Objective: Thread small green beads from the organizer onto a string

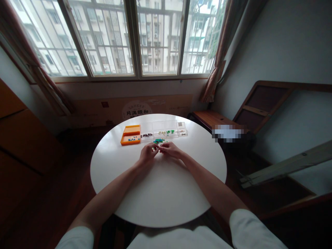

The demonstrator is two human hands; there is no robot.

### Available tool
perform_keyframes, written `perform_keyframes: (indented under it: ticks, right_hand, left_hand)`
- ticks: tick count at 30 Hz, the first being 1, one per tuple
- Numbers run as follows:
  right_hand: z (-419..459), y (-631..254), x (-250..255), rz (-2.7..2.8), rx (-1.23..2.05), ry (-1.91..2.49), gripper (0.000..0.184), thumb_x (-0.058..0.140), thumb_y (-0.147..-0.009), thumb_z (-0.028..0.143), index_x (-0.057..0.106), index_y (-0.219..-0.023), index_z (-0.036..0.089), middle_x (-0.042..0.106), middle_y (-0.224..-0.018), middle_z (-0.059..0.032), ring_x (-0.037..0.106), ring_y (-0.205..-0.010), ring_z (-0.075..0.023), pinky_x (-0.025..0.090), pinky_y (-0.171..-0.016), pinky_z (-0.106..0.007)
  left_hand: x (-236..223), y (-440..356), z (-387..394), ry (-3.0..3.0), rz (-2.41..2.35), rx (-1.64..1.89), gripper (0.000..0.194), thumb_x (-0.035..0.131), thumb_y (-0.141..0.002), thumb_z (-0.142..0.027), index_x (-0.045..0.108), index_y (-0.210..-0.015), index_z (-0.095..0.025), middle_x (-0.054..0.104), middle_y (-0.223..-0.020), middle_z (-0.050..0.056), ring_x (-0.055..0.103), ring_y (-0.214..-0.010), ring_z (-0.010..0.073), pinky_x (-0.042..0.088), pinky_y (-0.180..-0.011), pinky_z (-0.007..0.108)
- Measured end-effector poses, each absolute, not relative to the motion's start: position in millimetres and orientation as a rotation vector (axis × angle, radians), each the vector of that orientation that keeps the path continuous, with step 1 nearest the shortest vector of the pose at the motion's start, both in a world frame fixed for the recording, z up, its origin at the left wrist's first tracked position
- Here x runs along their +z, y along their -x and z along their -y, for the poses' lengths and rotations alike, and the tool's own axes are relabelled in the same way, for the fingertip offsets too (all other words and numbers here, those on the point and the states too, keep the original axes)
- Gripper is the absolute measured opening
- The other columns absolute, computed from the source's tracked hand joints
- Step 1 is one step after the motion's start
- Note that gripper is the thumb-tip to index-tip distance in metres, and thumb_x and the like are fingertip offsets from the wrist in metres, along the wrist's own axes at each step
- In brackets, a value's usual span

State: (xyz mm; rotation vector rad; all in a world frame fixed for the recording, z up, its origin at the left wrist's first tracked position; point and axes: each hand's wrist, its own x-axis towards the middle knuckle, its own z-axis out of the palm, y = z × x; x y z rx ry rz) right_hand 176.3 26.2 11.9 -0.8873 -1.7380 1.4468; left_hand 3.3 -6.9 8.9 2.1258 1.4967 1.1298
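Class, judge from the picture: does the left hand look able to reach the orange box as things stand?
Probably yes: the orange box is just forward-left of the left hand, across white tabletop, with nothing visible blocking.

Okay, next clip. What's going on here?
A person's left hand and right hand meet fingertip to fingertip over a round white table; anything pinched between them is too small to make out. Just beyond lies a pile of small blue and green pieces. Behind it stand clear boxes with more small pieces, and to their left an open orange box holding blue ones.
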Motion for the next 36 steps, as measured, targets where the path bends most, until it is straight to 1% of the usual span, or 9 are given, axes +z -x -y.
perform_keyframes:
  ticks: [3,8,14,18,36]
  right_hand:
    - [-26.5,-176.5,11.4,1.731,1.466,0.884,0.042,0.071,-0.066,0.051,0.068,-0.076,0.01,0.062,-0.064,-0.0032,0.055,-0.06,-0.0118,0.042,-0.056,-0.024]
    - [-26.2,-176.2,12.0,1.716,1.471,0.882,0.042,0.072,-0.065,0.051,0.066,-0.072,0.011,0.06,-0.061,-0.002,0.053,-0.058,-0.0107,0.041,-0.055,-0.023]
    - [-26.6,-176.2,10.6,1.708,1.472,0.878,0.044,0.071,-0.065,0.054,0.063,-0.069,0.011,0.06,-0.06,-0.0018,0.053,-0.057,-0.0103,0.041,-0.055,-0.023]
    - [-27.2,-176.2,9.4,1.71,1.462,0.902,0.045,0.07,-0.065,0.056,0.061,-0.065,0.012,0.06,-0.059,-0.0022,0.053,-0.056,-0.0103,0.041,-0.054,-0.023]
    - [-25.8,-176.3,12.2,1.737,1.44,0.92,0.045,0.069,-0.066,0.056,0.063,-0.068,0.012,0.061,-0.062,-0.003,0.054,-0.058,-0.0109,0.042,-0.055,-0.023]
  left_hand:
    - [7.7,-3.0,6.5,-2.125,-1.484,1.13,0.013,0.059,-0.077,-0.023,0.069,-0.085,-0.019,0.067,-0.079,0.001,0.056,-0.059,0.0098,0.041,-0.053,0.019]
    - [6.6,-2.9,5.2,-2.126,-1.441,1.128,0.014,0.058,-0.077,-0.022,0.069,-0.085,-0.019,0.066,-0.078,0.001,0.055,-0.058,0.0092,0.042,-0.054,0.019]
    - [6.9,-4.2,5.1,-2.109,-1.417,1.131,0.018,0.06,-0.077,-0.025,0.069,-0.091,-0.018,0.065,-0.076,0.001,0.055,-0.057,0.009,0.043,-0.053,0.019]
    - [6.7,-4.4,6.5,-2.1,-1.408,1.147,0.016,0.059,-0.077,-0.024,0.069,-0.088,-0.018,0.065,-0.077,0.001,0.054,-0.057,0.0085,0.042,-0.052,0.018]
    - [7.9,-3.8,6.5,-2.117,-1.4,1.139,0.015,0.059,-0.077,-0.023,0.07,-0.087,-0.018,0.065,-0.077,0.001,0.054,-0.057,0.0087,0.042,-0.053,0.018]
